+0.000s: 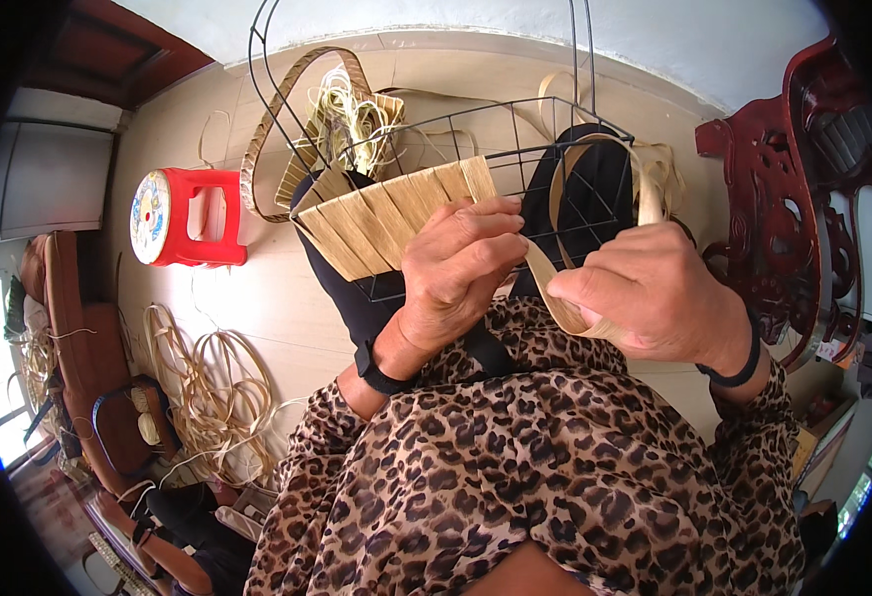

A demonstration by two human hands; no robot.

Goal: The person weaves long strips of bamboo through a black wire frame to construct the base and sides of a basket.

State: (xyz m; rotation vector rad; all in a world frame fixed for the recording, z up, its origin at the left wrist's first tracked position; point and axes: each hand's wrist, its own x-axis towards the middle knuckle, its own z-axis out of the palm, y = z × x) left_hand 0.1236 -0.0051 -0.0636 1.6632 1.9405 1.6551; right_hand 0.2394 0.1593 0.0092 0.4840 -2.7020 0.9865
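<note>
A black wire basket frame (515, 117) with tall wire handles rests on my lap, across my dark-trousered knees. Flat tan woven strip (381, 217) wraps its near left side in slanting, overlapping bands; the rest of the wire is bare. My left hand (464, 260) is closed at the right end of the wrapped part, fingertips pinching the tan strip against the frame. To its right, my right hand (654, 290) is closed around the loose tan strip (545, 278), which curves between both hands. More of the strip rises above the right fist and loops behind it.
A finished-looking basket with a braided handle (257, 149) holds pale loose strips (352, 119) beyond my left knee. Left are a red stool (208, 217) and a tangled strip pile (213, 387). Carved dark-red furniture (769, 199) stands right. Another person's arm (173, 556) shows lower left.
</note>
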